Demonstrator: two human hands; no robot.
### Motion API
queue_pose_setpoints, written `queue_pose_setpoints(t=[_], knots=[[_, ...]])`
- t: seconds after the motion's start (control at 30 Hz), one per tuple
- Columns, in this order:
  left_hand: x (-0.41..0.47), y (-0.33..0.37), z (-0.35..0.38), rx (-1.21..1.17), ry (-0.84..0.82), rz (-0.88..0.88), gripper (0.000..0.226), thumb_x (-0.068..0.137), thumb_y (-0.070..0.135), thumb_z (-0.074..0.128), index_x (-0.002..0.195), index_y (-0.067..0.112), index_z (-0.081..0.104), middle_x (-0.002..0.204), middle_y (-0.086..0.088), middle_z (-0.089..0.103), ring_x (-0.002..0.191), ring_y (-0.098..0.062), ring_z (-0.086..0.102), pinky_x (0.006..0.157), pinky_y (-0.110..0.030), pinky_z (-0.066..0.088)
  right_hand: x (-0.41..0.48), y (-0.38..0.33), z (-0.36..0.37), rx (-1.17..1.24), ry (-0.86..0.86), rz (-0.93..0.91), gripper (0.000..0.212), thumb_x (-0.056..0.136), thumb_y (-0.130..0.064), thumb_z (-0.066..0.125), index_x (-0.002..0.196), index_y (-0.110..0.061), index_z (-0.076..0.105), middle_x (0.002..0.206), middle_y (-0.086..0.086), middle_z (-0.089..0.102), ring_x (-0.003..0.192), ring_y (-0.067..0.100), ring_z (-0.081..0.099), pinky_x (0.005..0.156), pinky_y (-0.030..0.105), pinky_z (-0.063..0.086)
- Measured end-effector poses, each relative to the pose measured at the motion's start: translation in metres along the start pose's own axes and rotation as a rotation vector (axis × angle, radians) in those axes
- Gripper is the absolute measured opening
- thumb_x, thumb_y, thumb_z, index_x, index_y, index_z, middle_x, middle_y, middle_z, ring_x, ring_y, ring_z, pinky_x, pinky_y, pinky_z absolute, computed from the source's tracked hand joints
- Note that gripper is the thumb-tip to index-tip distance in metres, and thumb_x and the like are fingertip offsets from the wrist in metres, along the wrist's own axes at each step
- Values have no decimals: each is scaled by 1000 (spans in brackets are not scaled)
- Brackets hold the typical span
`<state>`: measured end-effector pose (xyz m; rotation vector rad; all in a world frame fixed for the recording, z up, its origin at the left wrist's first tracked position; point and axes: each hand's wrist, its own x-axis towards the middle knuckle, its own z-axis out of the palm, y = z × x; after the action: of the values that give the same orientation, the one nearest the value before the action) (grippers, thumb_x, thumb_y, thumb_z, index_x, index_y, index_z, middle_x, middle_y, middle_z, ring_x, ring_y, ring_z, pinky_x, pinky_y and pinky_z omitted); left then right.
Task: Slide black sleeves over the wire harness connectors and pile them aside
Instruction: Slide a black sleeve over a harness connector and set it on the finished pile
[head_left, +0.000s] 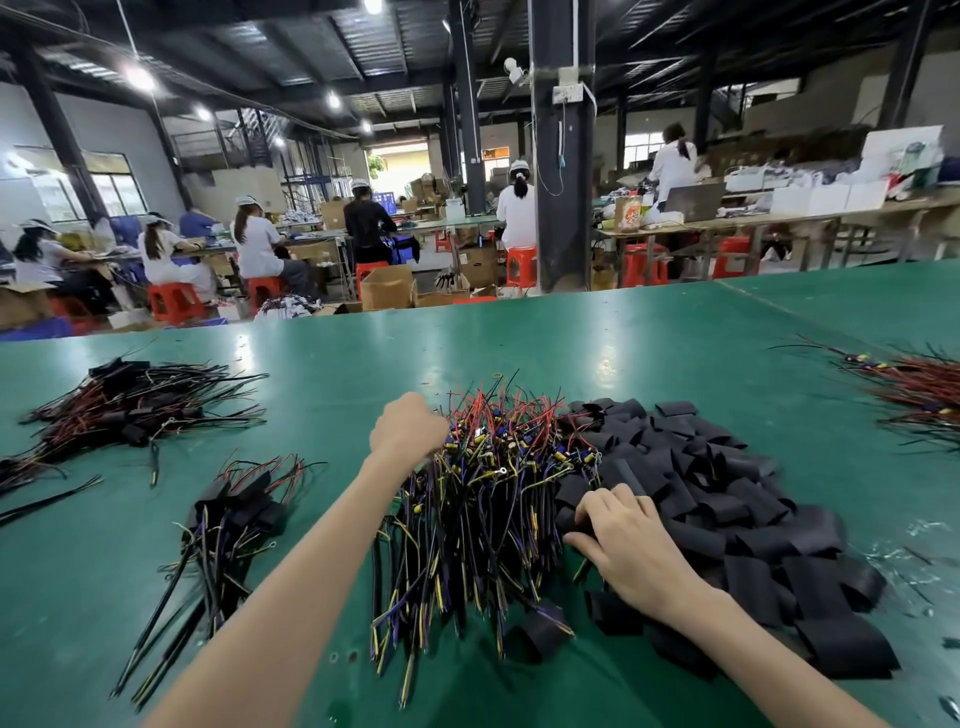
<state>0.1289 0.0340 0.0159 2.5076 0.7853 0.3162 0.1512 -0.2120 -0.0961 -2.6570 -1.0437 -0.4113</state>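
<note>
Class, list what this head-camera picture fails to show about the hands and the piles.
Head view:
Left hand: fingers hidden behind its own back; grip on the harness pile unclear.
Right hand: fingertips lost against black sleeves; pinch uncertain.
Far-right wire pile: cut off by frame edge.

My green bench (623, 338) running wide, black steel column (563, 156) dead ahead, workers (517, 208) on red stools (521, 265) at far benches, cardboard boxes (387, 286) on floor, windows (111, 192) far left, ceiling lamps (139, 78) on
</note>
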Motion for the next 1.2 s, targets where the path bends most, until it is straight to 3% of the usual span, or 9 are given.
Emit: queue_pose_setpoints(t=[0.1,0.27,0.37,0.47,0.6,0.7,0.8,0.9,1.2], knots=[[-10,11,-17,-180,94,123,17,88,12,54,80,4,68,83,-11,71,59,-22,47,62,-26,43,2,-2,0,-10,3,23,26,96,-50,38,109,-27,44,110,-12,49,108,14,39,93,28,29],[-43,25,-61,-520,312,363,12,98,12,46,102,16,57,79,6,63,71,-13,59,55,-11,43,4,-5,0,11,13,51,43,97,-44,39,135,-23,38,124,-5,45,116,17,36,96,29,27],[-59,17,-82,-382,484,529,21,100,10,40,109,22,54,78,9,57,71,-14,57,66,-25,44,2,-7,-4,77,107,27,44,97,-38,46,135,-17,43,115,-2,45,111,17,39,95,28,31],[-70,-4,-85,-96,562,641,17,100,18,41,108,24,55,77,13,55,67,-2,49,74,-29,22,0,-10,-10,164,183,-4,40,94,-28,54,130,-11,51,110,1,45,106,19,42,95,30,35],[-74,-49,-56,136,383,663,9,97,31,49,97,26,57,82,7,61,74,-15,58,84,-32,25,-3,-15,-19,282,242,-41,36,92,-21,59,124,-6,54,110,1,47,106,19,45,97,31,38],[-76,-80,-27,191,265,614,15,100,33,43,96,31,57,83,9,57,75,-11,56,87,-34,27,-5,-20,-23,289,266,-88,34,88,-17,65,119,-5,57,108,2,54,104,19,50,95,28,40],[-79,-97,-5,174,263,621,17,100,32,42,94,31,58,82,13,49,73,-8,51,88,-37,30,-7,-24,-26,312,276,-109,35,85,-14,69,116,-4,59,106,1,57,102,16,52,94,20,36],[-85,-101,7,142,234,620,12,98,22,48,94,27,57,94,14,48,79,-7,50,91,-37,30,-9,-26,-29,341,273,-115,35,83,-12,70,116,-4,59,106,0,58,101,11,49,94,12,32],[-102,-100,13,83,190,638,22,97,34,35,91,26,54,99,12,46,87,-1,45,91,-32,27,-14,-30,-41,417,281,-111,37,81,-6,71,116,-6,61,108,-1,60,102,14,54,93,15,37]])
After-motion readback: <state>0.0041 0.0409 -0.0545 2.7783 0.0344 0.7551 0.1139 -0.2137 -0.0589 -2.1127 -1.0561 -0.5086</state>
